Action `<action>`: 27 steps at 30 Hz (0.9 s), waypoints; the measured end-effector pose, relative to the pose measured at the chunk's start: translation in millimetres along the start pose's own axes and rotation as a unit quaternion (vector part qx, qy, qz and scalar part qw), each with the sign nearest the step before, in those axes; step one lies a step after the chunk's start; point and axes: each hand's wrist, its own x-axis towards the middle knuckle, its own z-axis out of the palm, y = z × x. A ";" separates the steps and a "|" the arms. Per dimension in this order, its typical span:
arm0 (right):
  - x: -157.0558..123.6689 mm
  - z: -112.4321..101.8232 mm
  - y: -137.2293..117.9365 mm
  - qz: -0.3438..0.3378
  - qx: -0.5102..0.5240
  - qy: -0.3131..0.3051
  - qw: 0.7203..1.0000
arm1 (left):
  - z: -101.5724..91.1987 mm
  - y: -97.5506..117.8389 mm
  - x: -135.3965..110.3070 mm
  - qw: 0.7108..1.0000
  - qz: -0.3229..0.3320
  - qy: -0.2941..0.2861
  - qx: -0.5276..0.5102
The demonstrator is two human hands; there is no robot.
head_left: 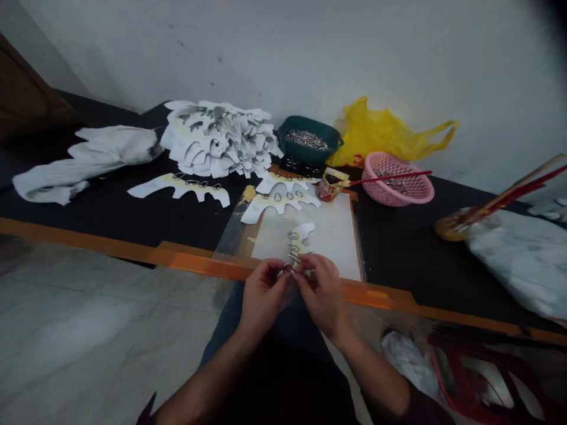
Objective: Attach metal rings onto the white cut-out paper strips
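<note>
Black surface (pixel 110 218) w/ orange edge strip. Far L: crumpled white fabric bundle (pixel 84 165), then heap of white cut-out pieces (pixel 217 139). In front, long white cut-out (pixel 177 188) w/ metal rings along it. Centre: left hand (pixel 261 298), fingers (pixel 275 273) together, and right hand (pixel 321 292), fingers (pixel 303 274) together, both pinching small metal ring (pixel 287 268) btwn tips, just above surface edge. Just past hands, white cut-out (pixel 305 233) w/ rings lies on white board (pixel 332 242). Behind: green tub (pixel 308 154) full of rings, small can (pixel 328 188), yellow plastic bag (pixel 381 139), pink basket (pixel 411 192) w/ red stick. Far R: white bundle (pixel 518 260).
</note>
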 end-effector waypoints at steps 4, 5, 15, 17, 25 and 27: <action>1.2 -0.2 0.2 -0.010 -0.011 -0.031 0.999 | -1.4 0.2 -1.0 0.999 0.001 0.002 0.040; 0.8 0.6 -0.2 -0.018 -0.015 -0.035 0.999 | -2.2 0.1 -1.0 0.999 -0.001 0.002 0.046; -4.5 8.6 -2.3 -0.015 -0.026 0.020 0.999 | -2.4 -2.0 0.8 1.000 -0.008 0.010 0.012; -4.7 6.9 -1.6 -0.019 -0.033 0.021 0.999 | -2.4 -2.5 1.0 1.000 0.005 0.012 0.021; -0.7 3.1 -1.4 -0.038 -0.042 0.015 0.998 | -3.1 -8.7 0.6 0.999 0.014 0.011 0.040; 0.9 5.0 -0.8 -0.068 -0.036 -0.003 0.997 | -4.4 -9.3 0.6 0.999 0.015 0.005 0.045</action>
